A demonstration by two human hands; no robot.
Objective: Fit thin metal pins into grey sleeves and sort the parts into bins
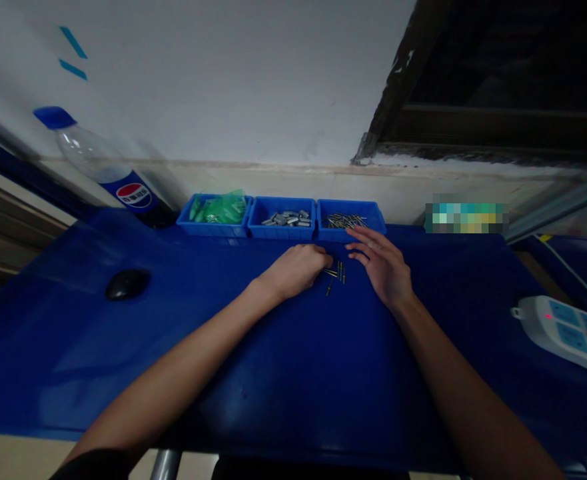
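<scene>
My left hand (300, 270) is closed, its curled fingers resting at a few thin, brass-coloured metal pins (340, 272) on the blue table. Whatever those fingertips hold, if anything, is hidden behind the hand. My right hand (383, 267) hovers just right of the pins, open, with its fingers apart and pointing left. Behind it stands a blue bin (350, 233) with many similar thin pins (344, 221) inside. To its left, the middle bin (280, 232) holds small silvery metal pieces (289, 219). In the left bin (213, 230) lies a green plastic bag (223, 209).
A Pepsi bottle (133, 193) leans in view at the back left. The black computer mouse (126, 285) sits on the blue table (283, 387) at left. At the right edge is a white power strip (563, 330) with a red light. A wall rises behind the bins.
</scene>
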